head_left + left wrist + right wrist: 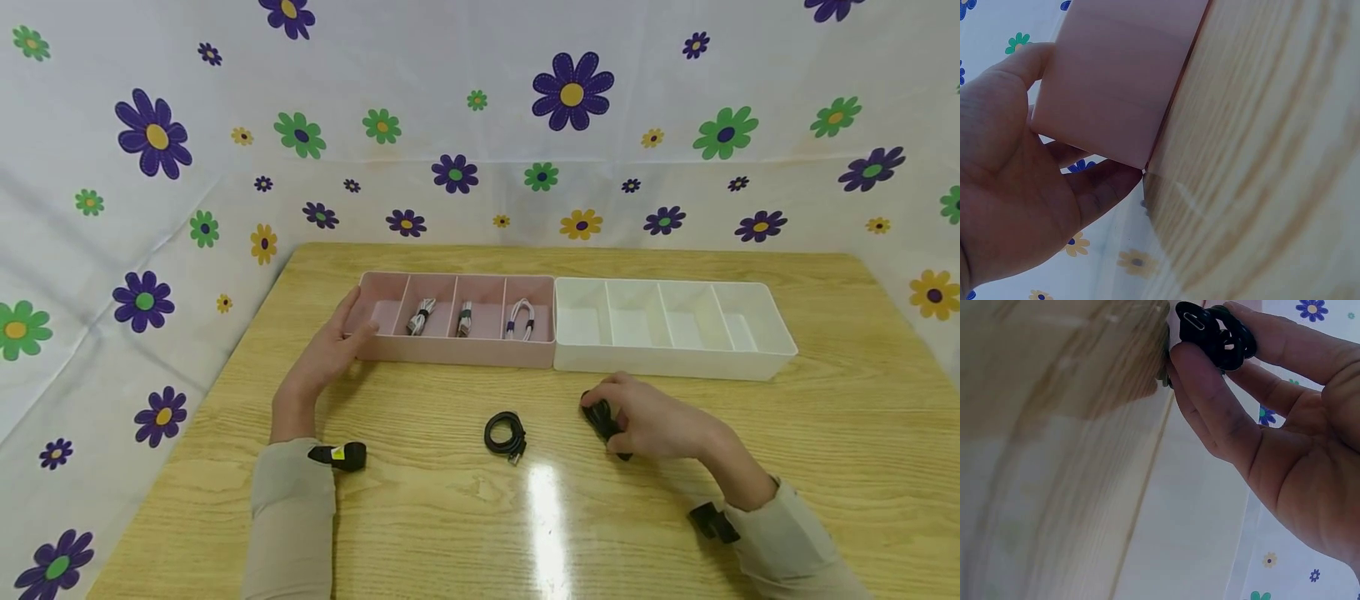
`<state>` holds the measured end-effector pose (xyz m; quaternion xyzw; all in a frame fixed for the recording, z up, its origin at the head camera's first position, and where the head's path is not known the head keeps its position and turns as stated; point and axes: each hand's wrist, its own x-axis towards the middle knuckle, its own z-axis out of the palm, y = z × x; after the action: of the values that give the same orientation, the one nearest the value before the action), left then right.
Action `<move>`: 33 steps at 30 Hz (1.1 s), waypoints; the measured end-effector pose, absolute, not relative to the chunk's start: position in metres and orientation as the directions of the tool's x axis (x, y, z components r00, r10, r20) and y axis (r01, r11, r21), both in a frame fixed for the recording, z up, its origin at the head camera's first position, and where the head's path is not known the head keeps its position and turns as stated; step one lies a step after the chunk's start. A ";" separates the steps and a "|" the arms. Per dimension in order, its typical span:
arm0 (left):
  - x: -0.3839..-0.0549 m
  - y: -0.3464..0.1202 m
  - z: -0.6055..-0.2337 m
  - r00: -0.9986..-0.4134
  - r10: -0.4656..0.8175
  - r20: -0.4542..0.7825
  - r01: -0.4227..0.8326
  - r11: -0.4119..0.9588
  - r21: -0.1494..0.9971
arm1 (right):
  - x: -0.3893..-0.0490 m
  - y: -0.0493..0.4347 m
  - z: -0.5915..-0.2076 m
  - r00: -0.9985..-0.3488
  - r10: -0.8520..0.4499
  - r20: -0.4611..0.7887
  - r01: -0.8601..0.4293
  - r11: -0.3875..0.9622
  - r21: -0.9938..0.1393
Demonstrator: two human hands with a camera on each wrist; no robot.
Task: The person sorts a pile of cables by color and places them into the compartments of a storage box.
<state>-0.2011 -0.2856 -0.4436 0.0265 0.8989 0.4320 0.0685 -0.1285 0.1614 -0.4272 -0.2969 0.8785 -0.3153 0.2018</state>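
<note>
At the left end of the pink divided box [450,350], my left hand [322,354] grips the corner. Its thumb lies on the front rim and its fingers reach around the end wall, as the left wrist view also shows. A folded bundle of black cable [602,421] is pinched between the thumb and fingers of my right hand [660,421], in front of the white divided box [660,360]. In the right wrist view a connector end of this black cable [1197,325] faces the camera. Between the hands, a coiled black cable [504,433] lies on the table.
Three compartments of the pink box hold bundled white cables [422,317], a second tied cable [465,318] and a looped white cable [521,321]. The boxes stand end to end on the wooden table [420,533]. Flower-patterned cloth [510,50] hangs behind.
</note>
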 end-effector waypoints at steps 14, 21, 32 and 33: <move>-0.203 -0.285 -0.443 -0.990 0.088 -0.109 -0.029 0.635 0.772 | -0.132 0.164 -0.431 -0.762 -0.622 -0.179 -0.346 0.624 -0.700; -0.201 -0.286 -0.443 -0.989 0.096 -0.110 -0.025 0.630 0.776 | -0.132 0.163 -0.431 -0.770 -0.615 -0.171 -0.323 0.607 -0.726; -0.201 -0.286 -0.442 -0.987 0.107 -0.122 -0.028 0.629 0.777 | -0.133 0.164 -0.429 -0.781 -0.592 -0.197 -0.221 0.557 -0.801; -0.201 -0.287 -0.442 -0.987 0.108 -0.123 -0.029 0.624 0.781 | -0.132 0.164 -0.428 -0.786 -0.588 -0.193 -0.216 0.553 -0.804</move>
<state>-0.2014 -0.2865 -0.4425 0.0221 0.8978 0.4328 0.0790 -0.1323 0.1644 -0.4282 -0.2359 0.8516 -0.4094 0.2270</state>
